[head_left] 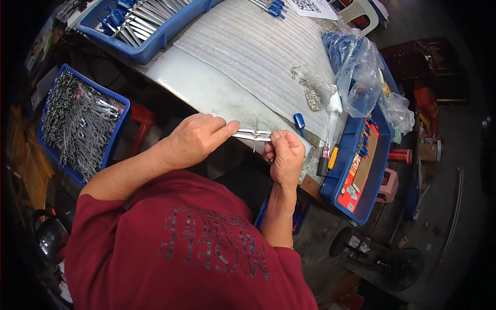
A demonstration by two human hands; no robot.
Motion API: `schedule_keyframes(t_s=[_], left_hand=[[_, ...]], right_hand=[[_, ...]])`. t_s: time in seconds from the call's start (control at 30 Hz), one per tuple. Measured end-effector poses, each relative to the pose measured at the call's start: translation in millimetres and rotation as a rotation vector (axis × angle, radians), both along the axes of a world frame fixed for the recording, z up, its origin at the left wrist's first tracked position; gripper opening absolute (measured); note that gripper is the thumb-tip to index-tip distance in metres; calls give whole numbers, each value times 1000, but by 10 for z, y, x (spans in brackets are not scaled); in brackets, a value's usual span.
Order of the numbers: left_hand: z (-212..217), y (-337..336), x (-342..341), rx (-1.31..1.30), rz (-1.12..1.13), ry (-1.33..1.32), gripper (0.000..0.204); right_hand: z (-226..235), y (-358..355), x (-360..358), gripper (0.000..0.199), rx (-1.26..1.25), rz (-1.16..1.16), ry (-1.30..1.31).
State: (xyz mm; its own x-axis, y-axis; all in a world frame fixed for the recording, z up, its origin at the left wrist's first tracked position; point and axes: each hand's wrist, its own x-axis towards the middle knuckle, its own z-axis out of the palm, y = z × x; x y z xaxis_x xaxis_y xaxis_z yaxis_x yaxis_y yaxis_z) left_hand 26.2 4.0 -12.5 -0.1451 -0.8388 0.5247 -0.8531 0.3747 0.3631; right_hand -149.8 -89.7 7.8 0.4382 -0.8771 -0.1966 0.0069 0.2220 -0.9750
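Head view, going left to right: a blue crate (120,120) packed with grey metal parts sat off the table's left edge. Left hand (194,139) had thumb and fingers pressed together on one end of a thin metal strip assembly (253,135), which hung right over the near edge of the table (206,90). Right hand (285,154) pinched the other end, fingers curled tight. Past that lay a small blue cap (299,121), a screwdriver (326,150) and a blue bin (356,181) at the right edge.

My guess at what could go wrong — the piece was over open air, so a loosened pinch would drop it to the floor. Couldn't make out the little cross pin on it or how the parts joined — too small, and the fingers covered both ends.
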Motion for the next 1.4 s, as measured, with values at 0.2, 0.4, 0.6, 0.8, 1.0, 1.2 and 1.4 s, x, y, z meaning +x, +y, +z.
schedule_keyframes(t_s=[0.2, 0.4, 0.6, 0.8, 1.0, 1.2, 1.4], left_hand=[[0, -9, 129, 434, -177, 563, 23], [68, -137, 334, 1000, -382, 796, 20], [67, -133, 342, 1011, -398, 749, 20], [119, -89, 311, 1051, -339, 791, 13], [65, -79, 292, 852, -303, 708, 12], [172, -113, 143, 753, -208, 686, 14], [41, -45, -112, 400, -91, 495, 22]], right_hand=[[-34, -15, -98, 17, -53, 54, 43], [-62, -21, -136, 17, -133, 121, 63], [-97, -29, -132, 18, -173, 155, 98], [-69, -1, -107, 17, -216, 179, 130], [-64, 3, -85, 18, -251, 175, 157], [-74, 51, -46, 18, -204, 160, 127], [-119, 104, -16, 18, -211, 141, 132]])
